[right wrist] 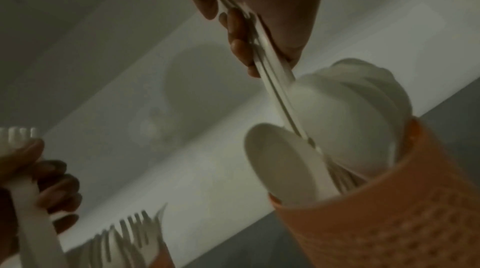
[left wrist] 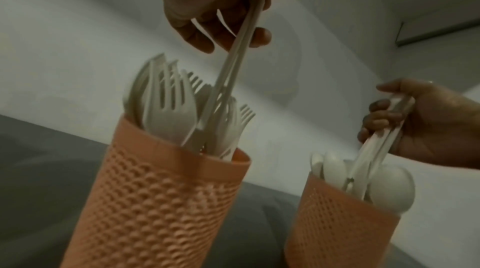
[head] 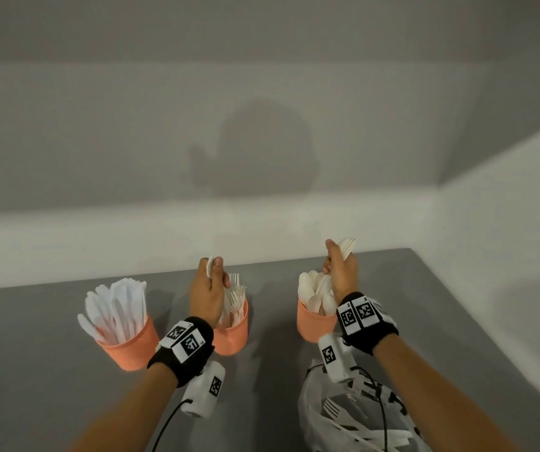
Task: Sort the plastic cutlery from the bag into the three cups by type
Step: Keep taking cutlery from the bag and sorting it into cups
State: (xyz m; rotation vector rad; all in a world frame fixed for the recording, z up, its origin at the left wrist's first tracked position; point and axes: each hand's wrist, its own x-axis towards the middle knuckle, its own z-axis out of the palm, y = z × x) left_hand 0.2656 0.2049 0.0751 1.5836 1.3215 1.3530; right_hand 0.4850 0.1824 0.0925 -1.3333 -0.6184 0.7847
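Standing on the matte grey tabletop (head: 33, 321) against plain white walls (head: 262, 125) are three orange textured plastic cups (head: 229, 337). I am seeing my left hand (head: 208, 293) gripping white plastic forks (left wrist: 233, 71) over the middle cup, my right hand (head: 343, 275) clutching white plastic spoons (head: 347, 246) over the right cup (head: 314, 324); the clear plastic bag (head: 353, 415) is lying nearest me.

Three orange cups (head: 131, 350), one plastic bag (head: 353, 415), two hands (head: 208, 290); the cutlery is too bunched to count.

A grey table (head: 294, 370) stands pushed into a corner of plain pale walls (head: 262, 93) (a soft rounded shadow (head: 262, 148) falls on the far one), under dim, even light
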